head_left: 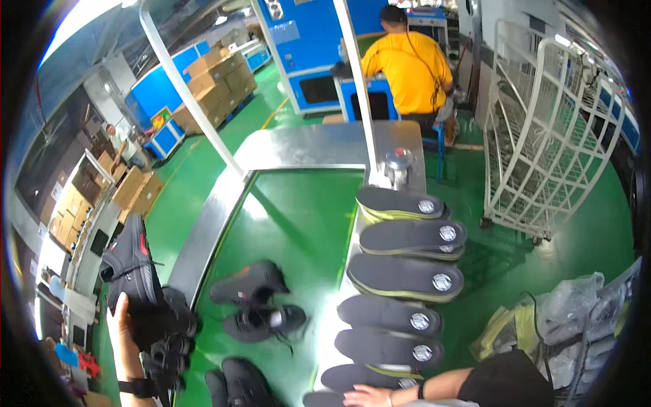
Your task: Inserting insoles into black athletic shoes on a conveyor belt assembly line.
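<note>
Grasping a black shoe [133, 264] in the left hand [122, 329], pointed lengthwise away beside the tabletop [203, 234], with the right hand [369, 396] over the near end of the dark insoles [380, 313], laid crosswise well rightward, nearer that hand, whether pinching any impossible to tell.

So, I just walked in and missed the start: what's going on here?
Someone is holding up a black shoe in the left hand. The right hand is at the near end of a row of dark insoles, lined up along the right side of the green surface. More black shoes are on that surface. Further back, a co-worker in a yellow top sits facing away.
</note>
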The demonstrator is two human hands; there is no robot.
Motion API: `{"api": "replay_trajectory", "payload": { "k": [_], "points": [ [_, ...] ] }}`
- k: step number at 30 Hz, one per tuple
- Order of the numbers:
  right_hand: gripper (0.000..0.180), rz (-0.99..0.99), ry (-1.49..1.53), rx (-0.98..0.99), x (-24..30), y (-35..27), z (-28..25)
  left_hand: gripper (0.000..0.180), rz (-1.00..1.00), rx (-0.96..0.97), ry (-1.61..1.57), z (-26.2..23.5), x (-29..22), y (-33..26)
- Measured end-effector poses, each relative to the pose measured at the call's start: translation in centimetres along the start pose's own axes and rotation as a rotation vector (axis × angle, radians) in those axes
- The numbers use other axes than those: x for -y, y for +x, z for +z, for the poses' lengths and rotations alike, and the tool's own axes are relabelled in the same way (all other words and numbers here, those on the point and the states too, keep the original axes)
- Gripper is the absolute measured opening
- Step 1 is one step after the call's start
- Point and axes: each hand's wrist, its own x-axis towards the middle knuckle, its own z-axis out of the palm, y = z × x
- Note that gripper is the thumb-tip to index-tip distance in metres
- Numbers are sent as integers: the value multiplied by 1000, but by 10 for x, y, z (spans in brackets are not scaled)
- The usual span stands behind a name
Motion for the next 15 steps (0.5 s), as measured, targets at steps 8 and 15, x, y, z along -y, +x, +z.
{"api": "replay_trajectory", "payload": {
  "k": [8, 15],
  "points": [
    [62, 149, -236, 205, 5, 16, 19, 45, -250, 327, -274, -39, -95, -158],
    [51, 210, 60, -111, 72, -81, -17, 55, -109, 508, -339, -30, -99, -265]
  ]
}}
